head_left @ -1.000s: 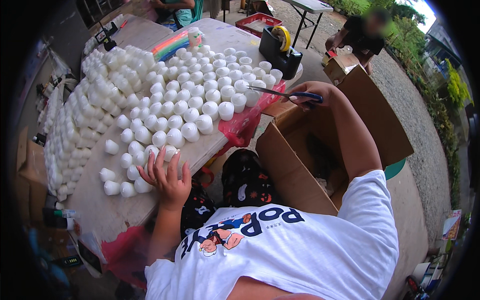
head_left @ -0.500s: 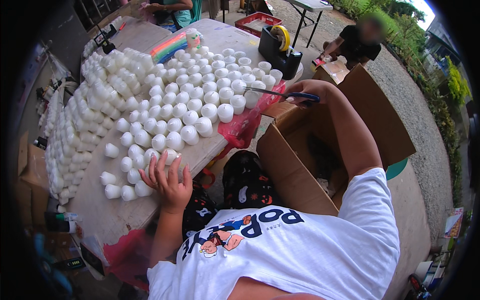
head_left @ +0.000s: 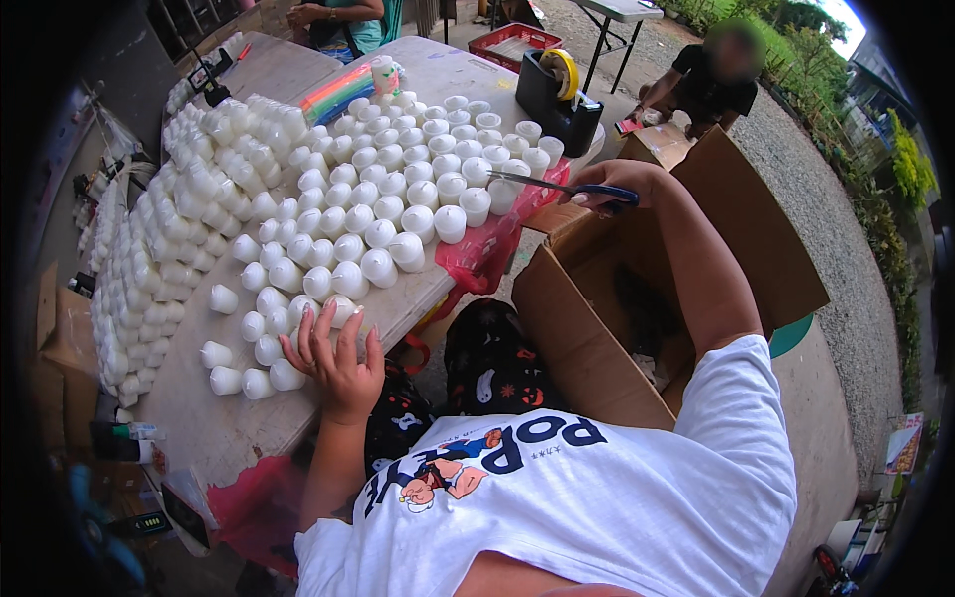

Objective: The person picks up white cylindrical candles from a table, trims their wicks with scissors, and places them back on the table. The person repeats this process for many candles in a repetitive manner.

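Rows of small white votive candles (head_left: pixel 379 266), their wicks showing, stand on the table. My right hand (head_left: pixel 622 182) grips a pair of scissors (head_left: pixel 550 184) by its dark blue handles. The blades point left over the right edge of the rows, and I cannot tell whether they touch a wick. My left hand (head_left: pixel 338 368) hovers or rests at the table's near edge with its fingers spread. Its fingertips are beside the nearest candles, and nothing shows in its grasp.
More candles are heaped (head_left: pixel 169 269) on the left. A black tape dispenser (head_left: pixel 559 109) stands at the table's far right corner. An open cardboard box (head_left: pixel 587 333) is on my right, with red plastic (head_left: pixel 487 249) by the table edge. A person in black (head_left: pixel 711 85) crouches beyond; another sits (head_left: pixel 343 25) at the far table.
My hands and the scissors hold nearly the same place. The person at the far table has shifted their hands, and the crouching person has moved slightly.
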Motion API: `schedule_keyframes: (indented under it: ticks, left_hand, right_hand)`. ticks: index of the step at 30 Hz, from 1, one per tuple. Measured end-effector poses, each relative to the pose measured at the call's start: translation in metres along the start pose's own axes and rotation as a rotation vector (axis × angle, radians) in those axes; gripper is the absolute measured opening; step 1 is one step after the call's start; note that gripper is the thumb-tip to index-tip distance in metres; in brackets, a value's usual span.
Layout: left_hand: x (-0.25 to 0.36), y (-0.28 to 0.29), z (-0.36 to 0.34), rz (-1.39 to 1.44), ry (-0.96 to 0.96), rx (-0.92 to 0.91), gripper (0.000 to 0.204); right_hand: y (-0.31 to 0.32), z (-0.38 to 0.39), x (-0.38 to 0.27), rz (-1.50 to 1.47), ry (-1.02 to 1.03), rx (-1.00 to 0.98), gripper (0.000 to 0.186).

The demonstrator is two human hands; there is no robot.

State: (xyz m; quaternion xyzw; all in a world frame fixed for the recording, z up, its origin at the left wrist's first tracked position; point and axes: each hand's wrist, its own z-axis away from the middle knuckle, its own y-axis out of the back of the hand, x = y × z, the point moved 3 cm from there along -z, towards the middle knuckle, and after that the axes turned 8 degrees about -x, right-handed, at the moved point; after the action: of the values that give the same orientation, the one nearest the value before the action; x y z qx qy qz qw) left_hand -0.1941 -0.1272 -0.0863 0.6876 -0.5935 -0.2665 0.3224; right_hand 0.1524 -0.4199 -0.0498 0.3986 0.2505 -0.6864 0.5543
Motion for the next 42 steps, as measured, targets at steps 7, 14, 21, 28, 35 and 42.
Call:
schedule_keyframes:
  ticks: [7, 14, 21, 28, 35, 42]
  left_hand:
    - [0.0, 0.001, 0.0, 0.004, -0.003, 0.004, 0.024]
    - [0.0, 0.002, 0.0, 0.017, 0.001, 0.002, 0.022]
    - [0.001, 0.003, -0.001, 0.033, 0.013, -0.013, 0.021]
    - [0.002, 0.002, -0.003, 0.026, 0.019, -0.003, 0.021]
    - [0.0, 0.003, -0.002, 0.05, 0.019, -0.002, 0.022]
    - [0.001, 0.002, -0.001, 0.056, 0.019, -0.012, 0.023]
  right_hand:
    - [0.002, 0.001, 0.002, -0.013, 0.028, -0.04, 0.043]
    - [0.001, 0.0, -0.006, 0.047, -0.014, 0.0, 0.045]
    - [0.001, -0.001, -0.018, 0.161, -0.02, 0.0, 0.047]
    - [-0.001, 0.002, -0.028, 0.437, -0.059, 0.139, 0.042]
    - [-0.045, 0.039, -0.013, -0.019, 0.238, 0.124, 0.051]
    - [-0.129, 0.045, -0.013, 0.503, 0.04, 0.627, 0.062]
